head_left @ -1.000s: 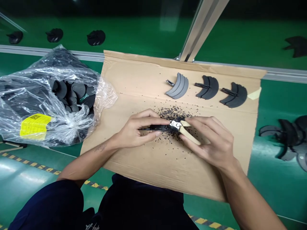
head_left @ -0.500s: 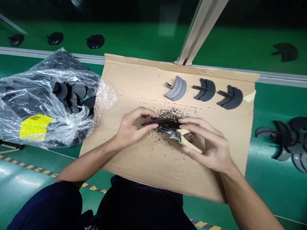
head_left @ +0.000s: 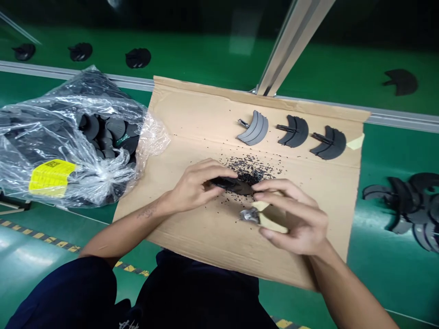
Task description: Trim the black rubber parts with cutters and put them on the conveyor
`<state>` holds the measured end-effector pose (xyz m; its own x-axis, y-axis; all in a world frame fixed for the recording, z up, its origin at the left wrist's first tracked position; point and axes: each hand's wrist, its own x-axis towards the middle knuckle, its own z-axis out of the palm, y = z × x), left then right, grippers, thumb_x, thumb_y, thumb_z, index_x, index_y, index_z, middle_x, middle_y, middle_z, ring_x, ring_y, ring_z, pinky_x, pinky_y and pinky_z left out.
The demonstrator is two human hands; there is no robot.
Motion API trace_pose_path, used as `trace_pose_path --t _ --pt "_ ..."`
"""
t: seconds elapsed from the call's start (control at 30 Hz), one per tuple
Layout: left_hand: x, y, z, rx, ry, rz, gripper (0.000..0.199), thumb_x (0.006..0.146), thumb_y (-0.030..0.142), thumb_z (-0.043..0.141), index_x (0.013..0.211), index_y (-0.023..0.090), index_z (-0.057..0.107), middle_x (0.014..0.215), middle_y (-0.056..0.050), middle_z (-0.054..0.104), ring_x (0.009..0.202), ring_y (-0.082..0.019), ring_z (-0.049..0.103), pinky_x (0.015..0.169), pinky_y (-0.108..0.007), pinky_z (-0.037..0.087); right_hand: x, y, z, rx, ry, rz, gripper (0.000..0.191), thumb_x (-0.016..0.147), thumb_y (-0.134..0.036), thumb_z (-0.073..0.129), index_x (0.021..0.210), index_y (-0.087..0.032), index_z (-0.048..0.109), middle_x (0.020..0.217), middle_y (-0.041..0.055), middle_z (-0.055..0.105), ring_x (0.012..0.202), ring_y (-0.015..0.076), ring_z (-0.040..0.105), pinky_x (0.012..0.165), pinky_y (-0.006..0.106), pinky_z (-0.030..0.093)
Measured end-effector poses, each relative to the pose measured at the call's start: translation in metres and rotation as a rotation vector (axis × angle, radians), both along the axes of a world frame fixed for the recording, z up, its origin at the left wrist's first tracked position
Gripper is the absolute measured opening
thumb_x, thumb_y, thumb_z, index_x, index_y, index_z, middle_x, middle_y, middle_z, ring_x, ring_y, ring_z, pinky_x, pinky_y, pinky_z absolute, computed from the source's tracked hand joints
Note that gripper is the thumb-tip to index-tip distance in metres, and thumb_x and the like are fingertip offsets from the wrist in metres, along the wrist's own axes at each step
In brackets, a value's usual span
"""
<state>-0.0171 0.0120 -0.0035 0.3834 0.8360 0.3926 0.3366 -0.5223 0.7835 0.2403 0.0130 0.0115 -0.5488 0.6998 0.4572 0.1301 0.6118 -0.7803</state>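
Note:
My left hand (head_left: 194,189) grips a curved black rubber part (head_left: 233,185) by its thin stem end. My right hand (head_left: 295,217) is shut on a pair of side cutters (head_left: 270,219) with beige handles, and their metal jaws (head_left: 249,215) stand apart from the black part, just below it. Both hands are over a flattened cardboard sheet (head_left: 192,233). Black rubber crumbs (head_left: 248,169) are scattered on it beyond my hands. Near the sheet's far edge lie three arc-shaped black parts (head_left: 254,129) (head_left: 293,131) (head_left: 329,144), each with a stem.
A clear plastic bag (head_left: 103,132) full of black parts, with a yellow label (head_left: 51,178), lies to the left. A heap of similar parts (head_left: 401,201) lies on the green bench at right. A metal rail (head_left: 394,119) and an upright post (head_left: 295,45) run behind the cardboard.
The cutter jaws have moved off the black part's end, toward me. My right hand has drawn back with them. My left hand still holds the part.

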Motion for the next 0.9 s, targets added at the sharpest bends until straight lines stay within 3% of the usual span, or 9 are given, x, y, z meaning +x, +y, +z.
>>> trace_pose_path --t 0.17,0.33,0.43,0.67,0.9 --pt "0.003 -0.001 0.001 -0.209 -0.231 -0.028 0.02 0.088 0.011 0.069 0.107 0.016 0.072 0.105 -0.008 0.077 0.099 -0.015 0.073 0.088 -0.026 0.06 0.008 0.011 -0.004 0.112 -0.109 -0.301 0.05 0.08 -0.021 0.079 0.129 -0.027 0.068 0.109 0.0097 0.074 0.094 0.026 0.071 0.077 0.043 0.061" --pt "0.005 -0.005 0.001 -0.313 -0.328 -0.075 0.025 0.085 0.004 0.068 0.106 0.016 0.073 0.105 -0.007 0.076 0.097 -0.013 0.074 0.084 -0.021 0.061 0.008 0.013 -0.006 0.22 -0.217 -0.206 0.054 0.08 -0.022 0.082 0.131 -0.026 0.064 0.108 0.0097 0.075 0.089 0.0238 0.071 0.076 0.042 0.06" --pt "0.006 -0.005 0.001 -0.347 -0.348 -0.07 0.027 0.085 0.003 0.068 0.107 0.017 0.074 0.104 -0.005 0.077 0.093 -0.011 0.076 0.083 -0.019 0.062 0.008 0.012 -0.006 0.209 -0.208 -0.205 0.055 0.081 -0.024 0.082 0.133 -0.028 0.063 0.109 0.0095 0.075 0.09 0.024 0.072 0.074 0.042 0.061" --pt "0.005 -0.005 0.0 -0.302 -0.311 -0.063 0.025 0.085 0.005 0.069 0.106 0.019 0.076 0.104 -0.006 0.08 0.096 -0.015 0.076 0.084 -0.024 0.063 0.01 0.012 -0.005 0.203 -0.21 -0.2 0.057 0.08 -0.022 0.082 0.134 -0.028 0.064 0.11 0.0097 0.075 0.091 0.0246 0.072 0.075 0.042 0.061" --pt "0.006 -0.005 0.001 -0.313 -0.33 -0.077 0.028 0.083 0.003 0.073 0.106 0.019 0.078 0.104 -0.005 0.081 0.097 -0.014 0.077 0.088 -0.022 0.063 0.007 0.011 -0.007 0.243 -0.212 -0.169 0.057 0.081 -0.02 0.082 0.134 -0.026 0.062 0.11 0.0107 0.075 0.091 0.0236 0.073 0.072 0.039 0.061"
